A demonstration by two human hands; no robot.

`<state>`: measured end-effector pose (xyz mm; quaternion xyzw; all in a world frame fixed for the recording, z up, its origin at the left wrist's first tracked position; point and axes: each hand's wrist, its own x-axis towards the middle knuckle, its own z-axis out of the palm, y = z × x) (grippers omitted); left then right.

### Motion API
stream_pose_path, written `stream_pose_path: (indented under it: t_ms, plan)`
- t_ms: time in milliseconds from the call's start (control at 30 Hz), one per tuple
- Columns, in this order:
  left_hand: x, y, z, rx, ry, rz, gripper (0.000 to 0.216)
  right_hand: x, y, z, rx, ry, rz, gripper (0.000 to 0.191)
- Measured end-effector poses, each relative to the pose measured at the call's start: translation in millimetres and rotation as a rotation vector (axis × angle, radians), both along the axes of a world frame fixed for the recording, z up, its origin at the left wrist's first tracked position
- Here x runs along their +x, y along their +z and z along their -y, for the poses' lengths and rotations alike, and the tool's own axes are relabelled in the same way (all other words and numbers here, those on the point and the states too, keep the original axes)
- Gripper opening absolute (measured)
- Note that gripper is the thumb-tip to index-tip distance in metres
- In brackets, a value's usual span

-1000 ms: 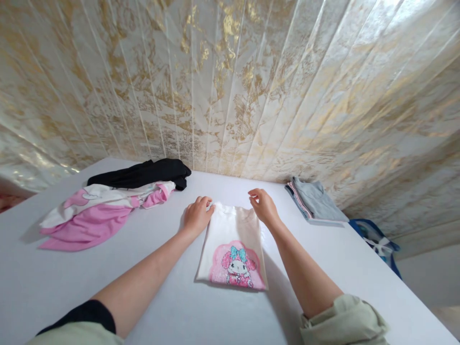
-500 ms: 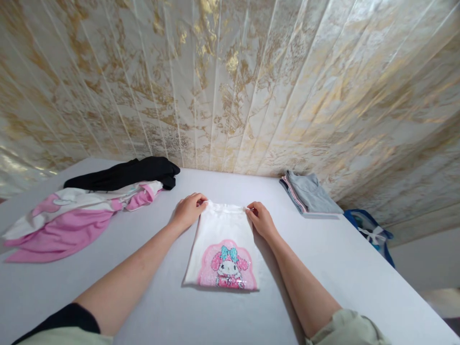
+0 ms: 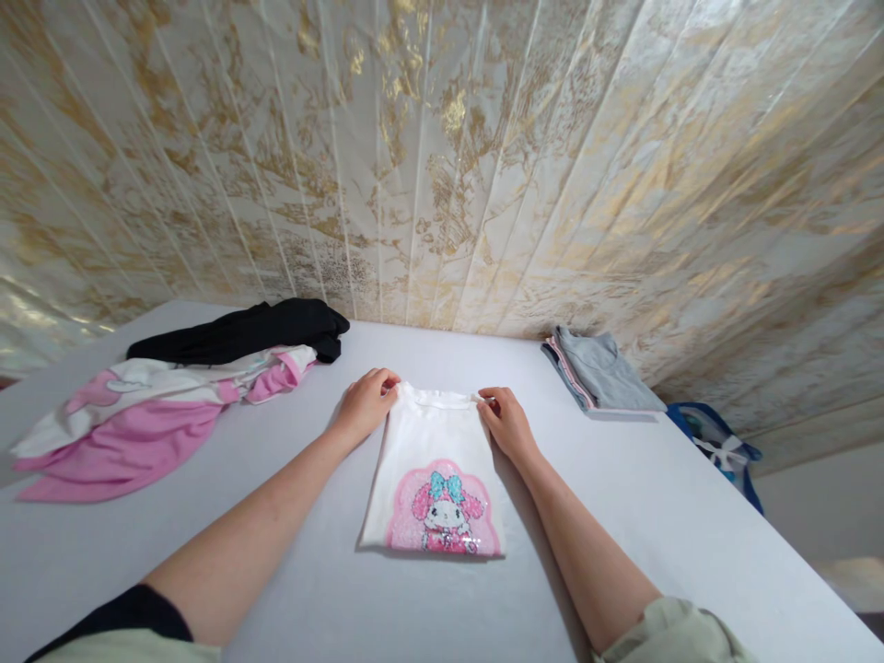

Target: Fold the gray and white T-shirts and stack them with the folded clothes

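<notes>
A white T-shirt (image 3: 435, 437) lies folded into a neat rectangle in front of me, its neckline at the far end. Its front carries a pink cartoon print with a turquoise bow, cut off at the near fold. My left hand (image 3: 368, 402) pinches the far left corner of the shirt, by the shoulder. At the far right corner, my right hand (image 3: 507, 422) grips the other shoulder between thumb and fingers. Both forearms reach in along the sides of the shirt, resting close to the white surface.
On the left, a black garment (image 3: 241, 333) lies behind a crumpled pink and white garment (image 3: 145, 433). A stack of folded clothes (image 3: 600, 373), grey on top, sits at the back right. Beyond the white table's (image 3: 656, 497) right edge is a blue-trimmed bag (image 3: 722, 451). A gold-patterned curtain (image 3: 442, 166) hangs behind.
The whole view has shifted slightly, so everything appears a little further right. Both hands keep their hold on the shirt's far corners, and the neckline looks slightly more open.
</notes>
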<state>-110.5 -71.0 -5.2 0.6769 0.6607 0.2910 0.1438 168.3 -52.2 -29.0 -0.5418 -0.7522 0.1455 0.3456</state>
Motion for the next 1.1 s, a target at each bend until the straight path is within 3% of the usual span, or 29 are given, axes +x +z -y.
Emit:
stream_pose_path:
  t_ms: [533, 800, 933, 1033, 1100]
  plan:
    - [8, 4.7, 1, -0.035, 0.122, -0.113, 0.014, -5, 0.1, -5, 0.026, -0.112, 0.067, 0.020]
    - [8, 0.5, -4, -0.045, 0.117, -0.081, 0.013, -8, -3.5, -4, 0.017, -0.158, 0.060, 0.021]
    - [3, 7.1, -10, -0.076, 0.079, -0.039, 0.016, -5, 4.8, -5, 0.012, -0.152, -0.003, 0.023]
    - [6, 21.0, 6, -0.046, 0.065, -0.028, 0.024, -4, 18.6, 5, 0.009, -0.140, -0.028, 0.028]
    - [15, 29.8, 30, -0.001, -0.003, -0.027, 0.023, -8, 27.6, 24, 0.016, -0.040, 0.006, 0.031]
